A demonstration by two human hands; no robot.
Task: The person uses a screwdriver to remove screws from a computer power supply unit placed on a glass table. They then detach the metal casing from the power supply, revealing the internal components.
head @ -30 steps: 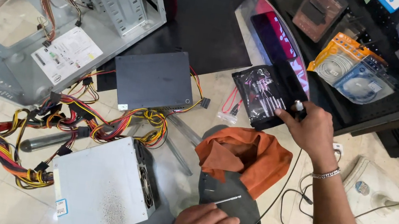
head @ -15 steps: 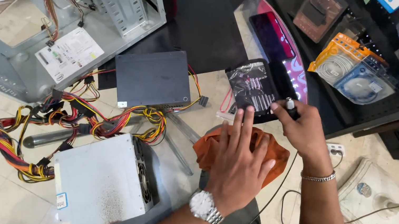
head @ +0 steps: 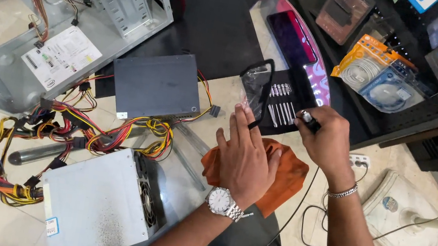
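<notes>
The left hand (head: 246, 156) lies flat and open, palm down, fingers spread and pointing away from the person toward the screwdriver bit case (head: 272, 99). Its fingertips reach the near edge of the case's clear lid (head: 255, 88), which stands raised on the left side of the case. The palm covers part of an orange cloth (head: 283, 177) spread on the glass table (head: 190, 153). A silver wristwatch (head: 222, 202) sits on that wrist, and the forearm runs back toward the bottom edge of the view.

The right hand (head: 324, 140) is closed around a small dark driver handle (head: 307, 119), whose metal end points up and to the left, toward the case. A chain bracelet (head: 344, 191) circles that wrist, and the forearm comes in from the lower right.

The case lies open on the far rim of the table, just beyond both hands, its long axis running roughly away from the person. The row of thin silver bits (head: 281, 105) inside points the same way, side by side.

To the left sit a dark grey box (head: 156, 85), a tangle of coloured wires (head: 83, 131) and a pale power supply unit (head: 98, 203); an open computer chassis (head: 73, 6) stands farther left.
</notes>
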